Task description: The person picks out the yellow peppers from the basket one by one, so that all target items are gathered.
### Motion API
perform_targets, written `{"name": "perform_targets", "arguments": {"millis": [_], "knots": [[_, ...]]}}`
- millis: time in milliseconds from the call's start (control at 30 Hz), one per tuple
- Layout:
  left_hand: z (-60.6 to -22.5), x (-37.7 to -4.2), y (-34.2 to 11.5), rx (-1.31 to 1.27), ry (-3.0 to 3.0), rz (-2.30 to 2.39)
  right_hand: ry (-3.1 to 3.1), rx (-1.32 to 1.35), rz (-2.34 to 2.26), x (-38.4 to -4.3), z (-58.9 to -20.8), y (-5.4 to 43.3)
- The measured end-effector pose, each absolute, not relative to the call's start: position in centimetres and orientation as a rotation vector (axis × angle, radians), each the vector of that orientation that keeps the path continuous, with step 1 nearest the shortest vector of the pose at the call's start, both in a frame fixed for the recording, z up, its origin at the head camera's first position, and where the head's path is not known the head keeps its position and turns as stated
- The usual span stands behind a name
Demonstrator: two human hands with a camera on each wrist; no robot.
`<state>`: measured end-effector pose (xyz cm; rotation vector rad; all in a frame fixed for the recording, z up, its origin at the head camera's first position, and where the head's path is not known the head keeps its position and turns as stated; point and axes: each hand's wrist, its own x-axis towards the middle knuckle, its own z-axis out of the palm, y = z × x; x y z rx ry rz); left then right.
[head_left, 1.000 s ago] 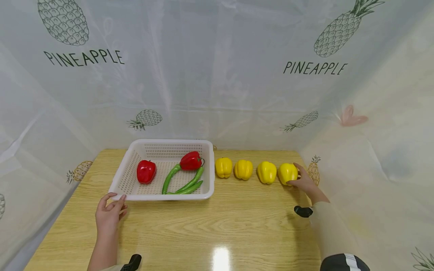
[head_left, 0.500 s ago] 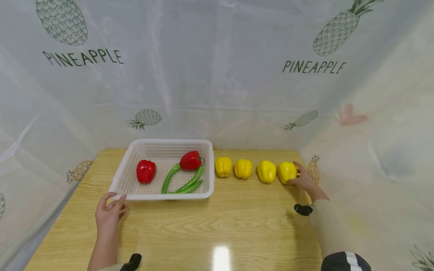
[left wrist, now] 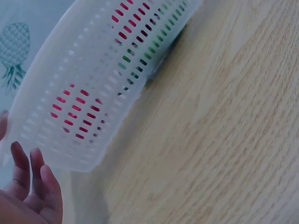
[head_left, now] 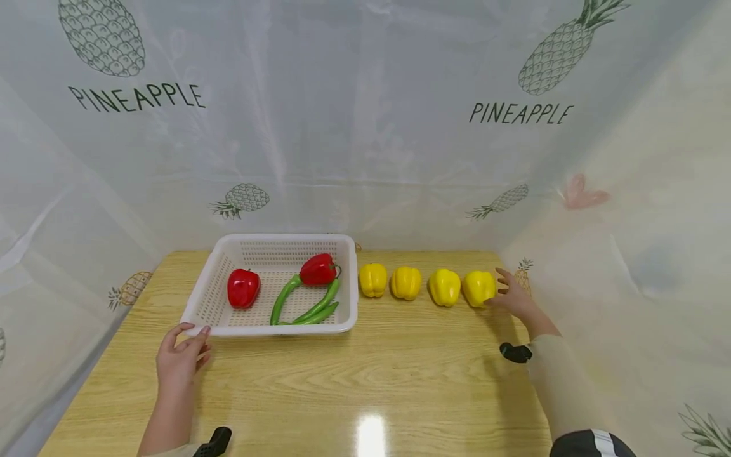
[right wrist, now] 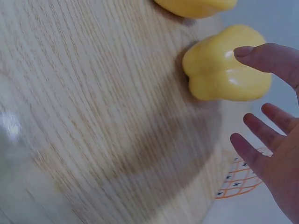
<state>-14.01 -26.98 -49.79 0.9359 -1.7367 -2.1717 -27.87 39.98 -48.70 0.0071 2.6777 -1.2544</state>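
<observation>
A white plastic basket (head_left: 268, 331) stands on the table, holding two red bell peppers (head_left: 243, 289) and several long green chili peppers (head_left: 285, 298). At its near left corner my left hand (head_left: 178, 362) pinches the rim, the other fingers loosely bent below; the left wrist view shows these fingers beside the basket's slotted wall (left wrist: 79, 107). Right of the basket, yellow bell peppers (head_left: 406, 283) form a row. Beside the rightmost yellow bell pepper (head_left: 479, 289) is my right hand (head_left: 514, 299), its fingers spread and the thumb overlapping the pepper in the right wrist view.
The wooden table (head_left: 320, 387) reaches back to a pale plastic sheet (head_left: 365, 158) printed with pineapples, which also hangs at both sides. Light glares off the table's front. The right forearm lies close to the sheet on the right.
My right hand has loosened from the rightmost yellow bell pepper and drawn slightly right, its fingers spreading. The left hand keeps its place at the basket's corner. The head view has shifted a little.
</observation>
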Motion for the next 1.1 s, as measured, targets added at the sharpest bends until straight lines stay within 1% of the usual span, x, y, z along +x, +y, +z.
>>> {"name": "perform_targets", "arguments": {"millis": [333,733,933,1100], "knots": [[-49.4,-14.6,-26.7,0.964,-1.876,-2.125,2.739,-0.103,-1.182,-27.1,-47.4,39.9],[-49.6,-15.3,-27.2,0.815,-2.145,-2.016,2.800,-0.276,-1.087,-25.9,-45.2,37.9],[-49.9,-15.5,-28.0,0.692,-2.275,-2.020,2.768,-0.359,-1.104,-25.3,-44.1,36.2],[-49.6,-15.1,-28.4,0.500,-2.439,-1.931,2.761,-0.396,-1.115,-25.0,-43.4,34.7]]}}
